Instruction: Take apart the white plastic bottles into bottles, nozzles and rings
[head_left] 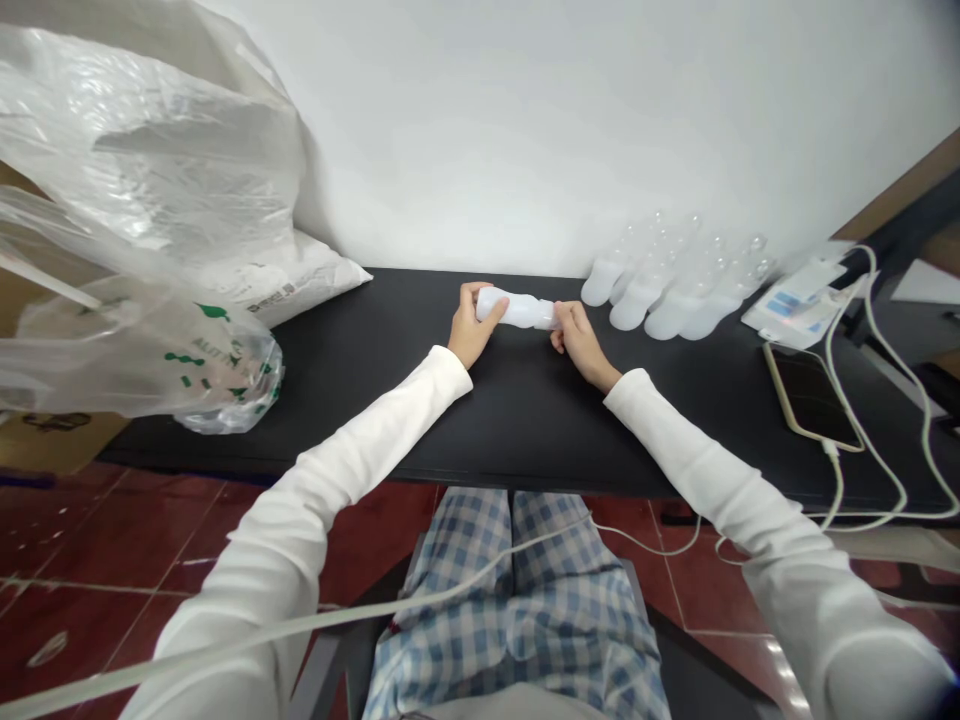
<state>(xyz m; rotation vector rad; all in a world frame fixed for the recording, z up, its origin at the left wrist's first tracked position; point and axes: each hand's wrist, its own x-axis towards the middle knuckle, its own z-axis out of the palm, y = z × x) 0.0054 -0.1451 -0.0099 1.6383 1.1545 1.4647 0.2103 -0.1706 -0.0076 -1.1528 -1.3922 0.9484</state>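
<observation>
White plastic bottle (510, 307) held sideways above the worktop (495, 430), between left hand (470, 328) and right hand (583, 342).
The left hand is wrapped round the bottle's body, thumb on the near side, probably to steady it; the right hand pinches the clear narrow end, which likely gives finer control there. Similar clear-topped bottles (632, 304) stand bunched near the wall (480, 130) at the right, perhaps to leave working room.
</observation>
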